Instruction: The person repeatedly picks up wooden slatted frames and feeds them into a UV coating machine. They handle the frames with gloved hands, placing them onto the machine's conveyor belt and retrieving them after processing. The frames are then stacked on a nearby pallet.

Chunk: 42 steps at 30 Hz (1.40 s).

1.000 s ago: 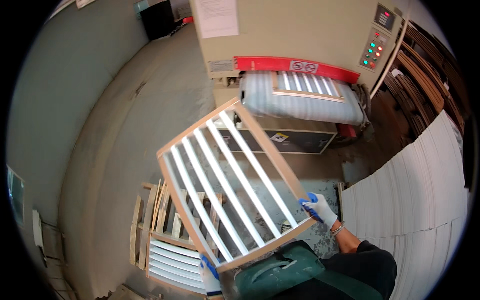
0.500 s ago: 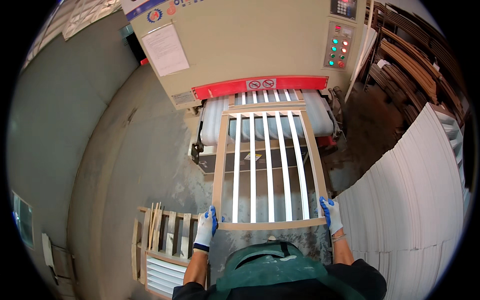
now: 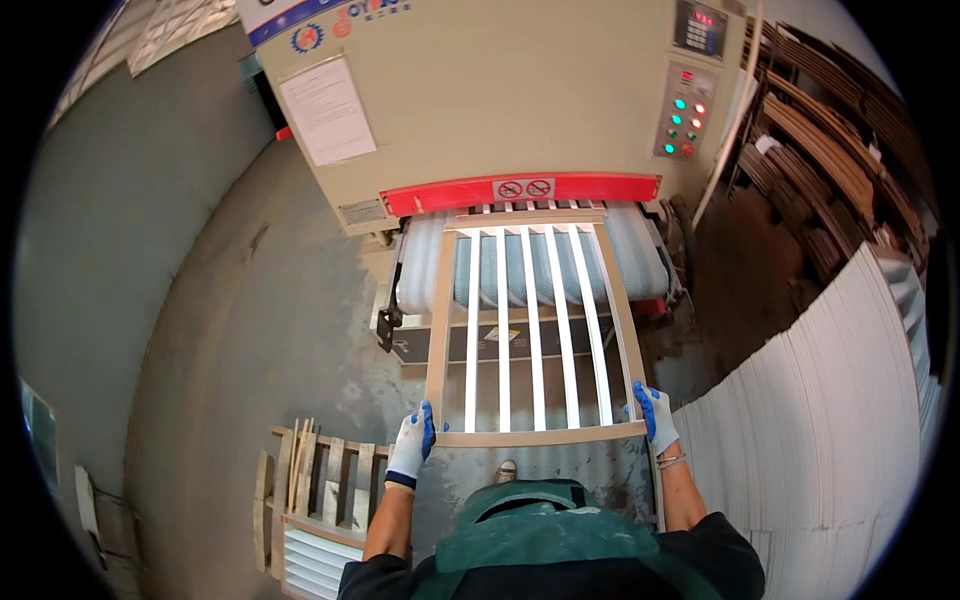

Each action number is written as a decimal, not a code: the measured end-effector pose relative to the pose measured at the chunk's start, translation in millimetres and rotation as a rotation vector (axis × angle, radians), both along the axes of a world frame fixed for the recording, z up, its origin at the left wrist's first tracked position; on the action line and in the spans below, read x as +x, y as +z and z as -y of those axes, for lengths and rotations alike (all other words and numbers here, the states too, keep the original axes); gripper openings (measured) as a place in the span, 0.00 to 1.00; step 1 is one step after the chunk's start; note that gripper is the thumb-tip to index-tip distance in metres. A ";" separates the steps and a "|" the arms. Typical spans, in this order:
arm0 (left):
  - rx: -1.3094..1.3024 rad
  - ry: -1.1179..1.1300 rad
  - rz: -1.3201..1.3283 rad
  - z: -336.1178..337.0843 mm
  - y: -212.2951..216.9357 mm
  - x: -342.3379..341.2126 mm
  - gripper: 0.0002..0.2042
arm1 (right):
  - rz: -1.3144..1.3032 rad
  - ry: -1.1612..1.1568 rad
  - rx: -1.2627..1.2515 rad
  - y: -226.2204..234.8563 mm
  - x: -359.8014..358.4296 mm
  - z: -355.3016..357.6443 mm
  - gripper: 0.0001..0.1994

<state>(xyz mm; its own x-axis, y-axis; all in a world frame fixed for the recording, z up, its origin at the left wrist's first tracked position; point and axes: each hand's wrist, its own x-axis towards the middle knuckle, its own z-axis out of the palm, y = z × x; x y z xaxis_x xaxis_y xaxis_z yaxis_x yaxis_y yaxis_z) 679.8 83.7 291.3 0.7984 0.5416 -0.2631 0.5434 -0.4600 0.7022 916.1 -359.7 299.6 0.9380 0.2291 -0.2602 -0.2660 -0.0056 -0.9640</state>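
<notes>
- Wooden slatted frame [image 3: 530, 330], one, held flat, far end resting on the ribbed conveyor bed [image 3: 640, 262] at the mouth of the machine, near end at the person's waist.
- Frame slats: four pale slats between two side rails, plus one near rail and one far rail.
- Left hand [image 3: 410, 448], gloved white and blue, fingers wrapped closed on the frame's near left corner.
- Right hand [image 3: 655, 415], same glove, fingers closed around the near right corner; bracelet on that wrist.
- One big beige machine [image 3: 500, 100] with one red guard strip [image 3: 520, 192] over the infeed opening; two round prohibition signs on the strip.
- One control panel [image 3: 683, 112]: about six lit buttons, green and red, exact count hard to make out.
- One paper sheet [image 3: 328, 110] stuck on the machine front, text too small to tell.
- White slatted panels [image 3: 820, 420] stacked at right, too many to count, stack cut off by the picture rim.
- Wooden pallet [image 3: 315, 480] lower left with one white slatted piece [image 3: 315, 560] on it, partly cut off.
- Dark wood pieces on racks [image 3: 830, 140] upper right, blurred, uncountable.
- Far frame rail partly tucked under the red strip; person's torso in green apron hides the floor below.
</notes>
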 end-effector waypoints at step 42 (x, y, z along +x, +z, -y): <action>-0.541 0.111 0.070 -6.8 25.4 49.9 0.28 | -0.198 0.009 -0.033 27.5 58.9 -22.4 0.15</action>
